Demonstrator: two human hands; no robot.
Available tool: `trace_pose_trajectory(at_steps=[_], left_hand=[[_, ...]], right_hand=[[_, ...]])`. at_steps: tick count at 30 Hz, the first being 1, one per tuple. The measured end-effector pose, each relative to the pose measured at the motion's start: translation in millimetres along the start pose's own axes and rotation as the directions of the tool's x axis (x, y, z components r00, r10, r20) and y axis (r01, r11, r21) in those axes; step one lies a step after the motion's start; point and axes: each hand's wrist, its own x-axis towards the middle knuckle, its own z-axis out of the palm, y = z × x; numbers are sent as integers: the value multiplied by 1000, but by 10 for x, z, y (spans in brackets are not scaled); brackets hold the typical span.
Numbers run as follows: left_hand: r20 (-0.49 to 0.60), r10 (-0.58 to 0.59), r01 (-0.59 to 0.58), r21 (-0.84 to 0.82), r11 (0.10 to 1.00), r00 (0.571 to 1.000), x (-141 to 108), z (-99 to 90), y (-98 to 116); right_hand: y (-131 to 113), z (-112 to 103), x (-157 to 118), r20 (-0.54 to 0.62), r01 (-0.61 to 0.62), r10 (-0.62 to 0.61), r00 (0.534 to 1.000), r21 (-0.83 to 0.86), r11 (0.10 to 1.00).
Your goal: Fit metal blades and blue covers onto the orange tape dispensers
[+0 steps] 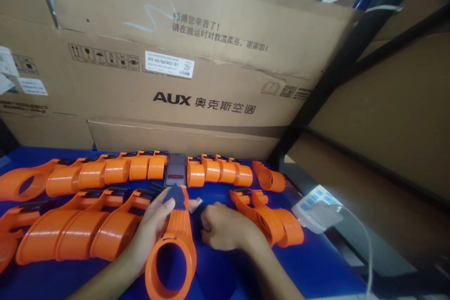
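Note:
My left hand (160,208) is closed around the upper end of an orange tape dispenser (181,225), its thumb on a dark blue piece (175,197) there. The dispenser's round hub hangs toward me. Just right of those fingers a small shiny piece (197,205) sticks out; what it belongs to is unclear. My right hand (221,226) is curled into a fist over the blue table, a little apart from the dispenser. Whatever it may hold is hidden inside its fingers.
Orange dispensers with dark parts line the blue table (225,272) in a back row (117,171) and a left front group (82,234); others (291,227) lie right. A phone-like device (176,168) stands mid-row. A white power strip (316,208) with cable is right. Cardboard (211,136) rises behind.

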Motion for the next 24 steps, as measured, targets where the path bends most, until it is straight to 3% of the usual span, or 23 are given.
trace_pose_trajectory(at_steps=[5, 11, 14, 19, 22, 24], left_hand=[[59, 74, -77, 38, 996, 995, 52, -74, -48], [125, 88, -102, 109, 989, 988, 38, -88, -90], [170, 124, -146, 120, 982, 978, 30, -71, -95], [99, 186, -196, 108, 975, 978, 35, -42, -95], [71, 182, -185, 46, 982, 981, 40, -26, -85], [55, 180, -180, -1, 984, 982, 51, -21, -73]], right_hand=[[61, -33, 110, -202, -15, 35, 979, 102, 995], [163, -44, 186, -476, 29, 170, 863, 383, 923], [159, 11, 207, -507, 122, 191, 840, 521, 845], [79, -14, 197, -535, 285, 161, 829, 652, 703], [36, -29, 177, -476, 359, 111, 873, 778, 516], [22, 9, 177, -397, 330, 73, 915, 840, 431]])
